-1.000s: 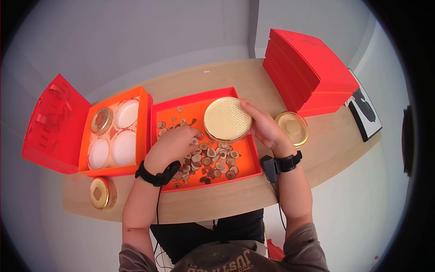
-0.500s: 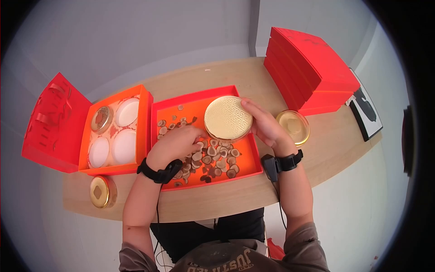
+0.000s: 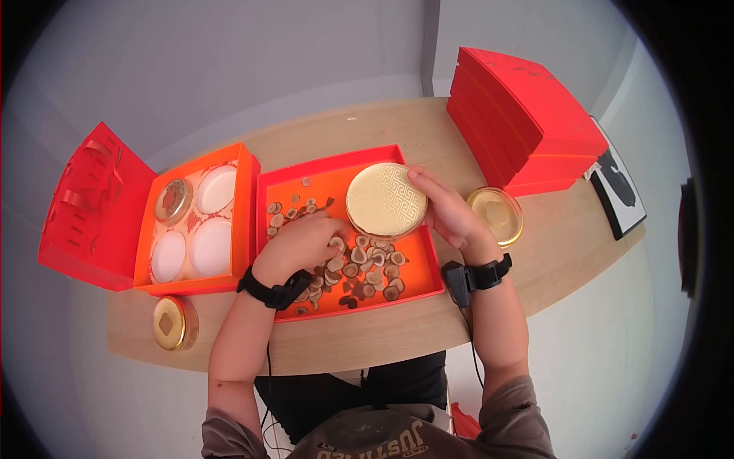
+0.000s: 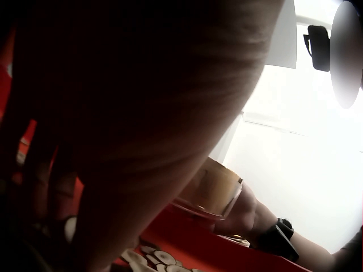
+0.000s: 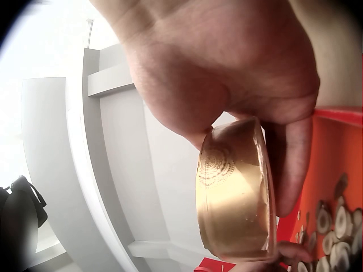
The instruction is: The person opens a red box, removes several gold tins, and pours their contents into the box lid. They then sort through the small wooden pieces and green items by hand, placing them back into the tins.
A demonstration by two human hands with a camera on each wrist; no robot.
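In the head view my right hand [image 3: 451, 214] holds a round gold container [image 3: 386, 200] over the far right part of a shallow red and orange tray [image 3: 419, 284]. A key pattern covers the container's broad face; the right wrist view shows its smooth gold side [image 5: 232, 187]. Thumb and fingers clasp its edge. Lower and to the left, my left hand [image 3: 300, 243] reaches down among brown-rimmed dried slices [image 3: 376, 260], fingers curled. A pale slice [image 3: 336, 244] sits at its fingertips, and the left wrist view has a slice [image 4: 70, 228] against the fingers.
Left of the tray stands an open box [image 3: 143, 268] with round white wells and one jar [image 3: 174, 200]. Another gold-lidded jar [image 3: 170, 324] is near the front edge. A clear gold-rimmed jar [image 3: 497, 218] stands right; behind it are stacked red boxes [image 3: 520, 122] and a framed picture [image 3: 618, 195].
My left fingers have shifted slightly among the slices, and the slice at their tips has moved a little to the right. The right hand keeps the gold container in about the same place.
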